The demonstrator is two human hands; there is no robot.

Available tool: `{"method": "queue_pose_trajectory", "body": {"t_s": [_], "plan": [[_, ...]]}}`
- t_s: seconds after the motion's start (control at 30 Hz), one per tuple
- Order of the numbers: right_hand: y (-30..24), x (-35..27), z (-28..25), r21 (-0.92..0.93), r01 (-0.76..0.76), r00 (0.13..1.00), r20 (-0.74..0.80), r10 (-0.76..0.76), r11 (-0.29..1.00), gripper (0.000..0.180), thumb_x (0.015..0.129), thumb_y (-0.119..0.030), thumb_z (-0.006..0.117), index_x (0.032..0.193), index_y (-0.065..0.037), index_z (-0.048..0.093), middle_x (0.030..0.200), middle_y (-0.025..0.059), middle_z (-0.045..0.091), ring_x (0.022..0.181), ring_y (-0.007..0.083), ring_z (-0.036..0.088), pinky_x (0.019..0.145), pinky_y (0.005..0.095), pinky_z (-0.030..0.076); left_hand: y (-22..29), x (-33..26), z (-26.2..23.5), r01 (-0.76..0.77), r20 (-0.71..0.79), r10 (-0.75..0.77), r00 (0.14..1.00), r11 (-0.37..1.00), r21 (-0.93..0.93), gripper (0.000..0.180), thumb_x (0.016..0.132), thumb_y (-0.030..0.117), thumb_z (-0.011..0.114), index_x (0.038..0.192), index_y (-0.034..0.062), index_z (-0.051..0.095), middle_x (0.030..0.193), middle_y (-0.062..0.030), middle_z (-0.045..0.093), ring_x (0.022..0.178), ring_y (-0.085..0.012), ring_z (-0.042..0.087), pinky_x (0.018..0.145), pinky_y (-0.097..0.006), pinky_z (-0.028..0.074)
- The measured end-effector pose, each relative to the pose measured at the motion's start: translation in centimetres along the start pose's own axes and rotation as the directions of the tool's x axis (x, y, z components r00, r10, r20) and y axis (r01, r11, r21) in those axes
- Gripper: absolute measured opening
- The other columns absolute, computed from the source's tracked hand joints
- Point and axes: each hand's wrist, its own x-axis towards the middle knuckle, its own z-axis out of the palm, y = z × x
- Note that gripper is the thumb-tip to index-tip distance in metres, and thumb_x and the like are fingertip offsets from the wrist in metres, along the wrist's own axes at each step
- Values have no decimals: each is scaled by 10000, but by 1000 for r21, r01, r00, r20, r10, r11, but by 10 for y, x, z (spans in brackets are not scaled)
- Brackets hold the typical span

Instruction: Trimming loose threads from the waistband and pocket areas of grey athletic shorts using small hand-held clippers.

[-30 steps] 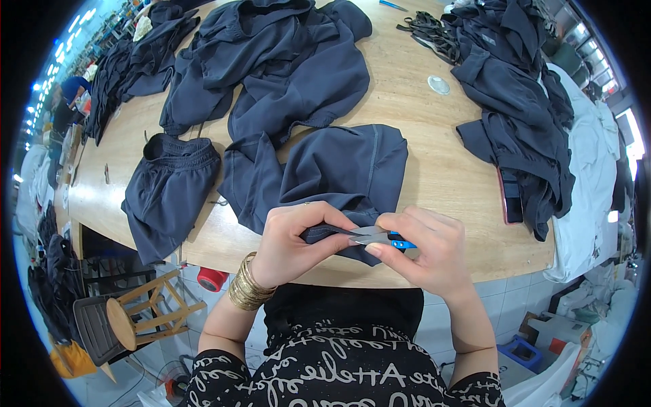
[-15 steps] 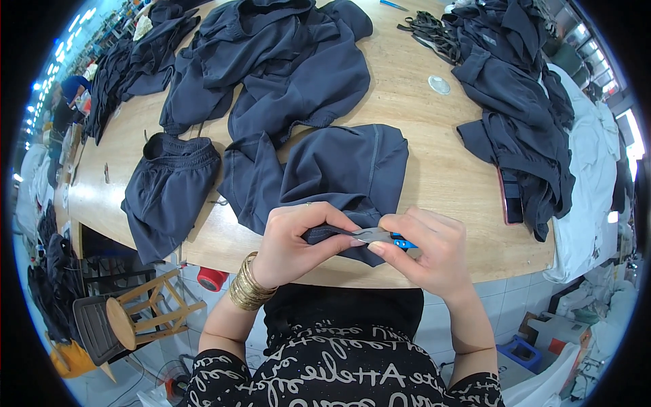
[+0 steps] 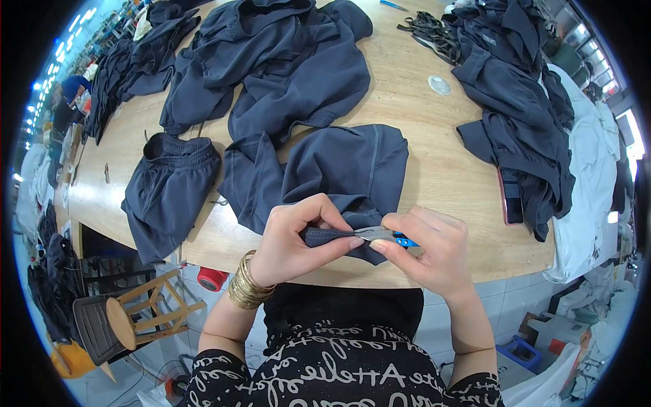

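Note:
My left hand (image 3: pixel 298 241) pinches a stitched edge of a dark grey garment (image 3: pixel 332 163) between thumb and fingers, just over the table's front edge. In my right hand (image 3: pixel 430 251) are small thread snips with blue handles (image 3: pixel 405 241). Their metal blades reach left and meet the cloth at my left fingertips. Whether the blades are closed, I cannot make out. The rest of that garment lies spread on the table beyond my hands. Gold bangles circle my left wrist.
Dark shorts (image 3: pixel 173 197) lie at left, and a heap of dark garments (image 3: pixel 271 61) is behind. More dark clothes (image 3: pixel 519 115) at right partly cover a phone (image 3: pixel 512 197). A wooden stool (image 3: pixel 146 308) stands below left; a person (image 3: pixel 76 91) is at far left.
The pinched garment edge has turned slightly, showing more of its stitched side. My right hand and the snips have shifted a little to the right.

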Motion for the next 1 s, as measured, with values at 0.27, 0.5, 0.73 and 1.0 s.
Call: {"method": "queue_pose_trajectory", "body": {"t_s": [0.27,0.5,0.73,1.0], "plan": [[2,-1,0,2,14,1000,-3,-14,1000,221,691,-201,767,782,-46,638,587,45,532,484,165,504,451,276,365,-3,1,-3,-47,24,50,998,994,-103,111,766,26,719,848,-2,650,749,-29,641,637,-47,574,561,-185,429],[0,1,-2,1,14,1000,17,-14,1000,229,698,-214,764,791,-46,639,593,45,526,490,167,502,456,278,368,-4,2,-3,-66,25,69,997,994,-91,114,768,32,719,857,0,655,757,-36,646,644,-57,580,567,-192,437],[-1,3,-1,16,26,1000,16,-26,1000,231,701,-216,765,796,-48,639,597,42,528,495,168,509,457,279,373,-4,2,-2,-77,26,79,997,994,-75,122,760,30,723,856,-3,654,761,-42,649,655,-69,590,580,-198,449],[-1,3,0,-20,32,999,24,-31,999,222,736,-274,746,792,-84,644,650,1,564,515,144,545,441,259,395,-4,0,-1,-43,3,43,999,997,-64,130,739,35,734,842,7,658,764,-51,656,654,-98,609,584,-214,459]]}}
